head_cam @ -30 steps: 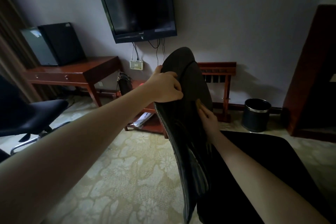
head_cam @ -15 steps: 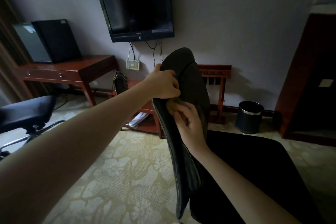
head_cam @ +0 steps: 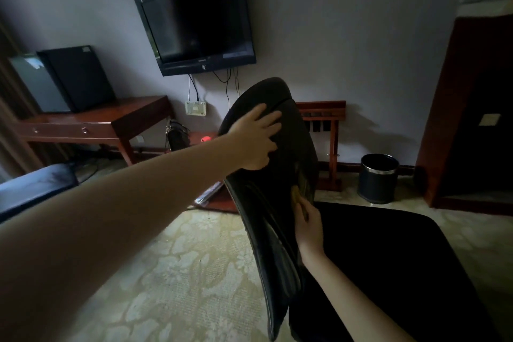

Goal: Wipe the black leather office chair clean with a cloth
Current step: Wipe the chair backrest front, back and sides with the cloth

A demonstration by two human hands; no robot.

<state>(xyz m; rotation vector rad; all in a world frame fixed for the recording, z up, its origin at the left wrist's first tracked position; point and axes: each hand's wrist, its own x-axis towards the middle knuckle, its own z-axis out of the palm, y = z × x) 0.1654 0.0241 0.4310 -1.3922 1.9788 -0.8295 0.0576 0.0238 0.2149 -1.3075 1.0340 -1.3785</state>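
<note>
Item, nearest: black leather office chair [head_cam: 374,272], seat low and right in view, its curved padded backrest [head_cam: 266,197] rising edge-on through the middle. On the backrest's seat-facing side: right hand [head_cam: 308,226], fingers closed on a small yellowish cloth [head_cam: 296,194] and pressing it to the leather; the cloth is mostly hidden. Higher, on the backrest's outer upper face: left hand [head_cam: 256,140], fingers spread and flat, bracing, gripping nothing. Handling note: the chair looks likely to swivel or tip under pressure, so the brace should hold firm while the cloth runs in long overlapping strokes into the stitched channels. Beyond: pale patterned carpet [head_cam: 180,258], round black waste bin [head_cam: 378,178], red-brown wooden desk [head_cam: 94,122], wall-mounted black television [head_cam: 197,22].
</note>
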